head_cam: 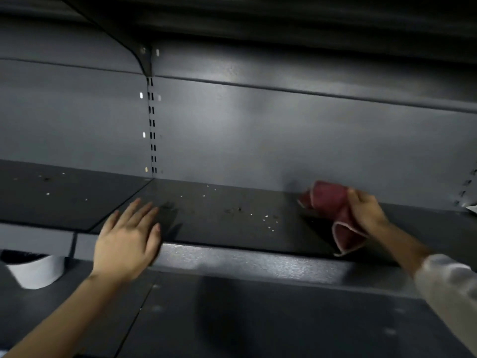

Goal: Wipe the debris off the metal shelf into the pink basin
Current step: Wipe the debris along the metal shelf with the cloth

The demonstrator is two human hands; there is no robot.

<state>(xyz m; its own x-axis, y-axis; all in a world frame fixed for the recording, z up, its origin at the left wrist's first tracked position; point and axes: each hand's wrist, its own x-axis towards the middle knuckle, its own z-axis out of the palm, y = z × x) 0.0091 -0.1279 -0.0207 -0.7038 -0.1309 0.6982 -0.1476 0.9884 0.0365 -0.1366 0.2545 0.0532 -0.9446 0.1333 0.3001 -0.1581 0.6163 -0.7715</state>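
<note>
Our right hand [366, 210] clutches the rag [333, 202] near the shelf's [232, 218] back edge; our left hand [126, 241] lies flat, fingers spread, on its front edge, crumbs [268, 220] between.

Dark grey metal shelf [232, 215] seen with a matt, finely textured painted finish.
A crumpled red cloth [335, 215], soft and pale-edged, is shown against the smooth, faintly sheened grey metal back panel [284, 130].

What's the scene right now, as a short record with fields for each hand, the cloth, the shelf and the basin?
left hand: open, flat at the shelf's front edge, holding nothing
right hand: grip shut on the cloth
cloth: red, bunched, at the right of the shelf
shelf: dark metal
debris: pale specks scattered between the hands
basin: not in view
white tub: lower left, below the shelf
</note>
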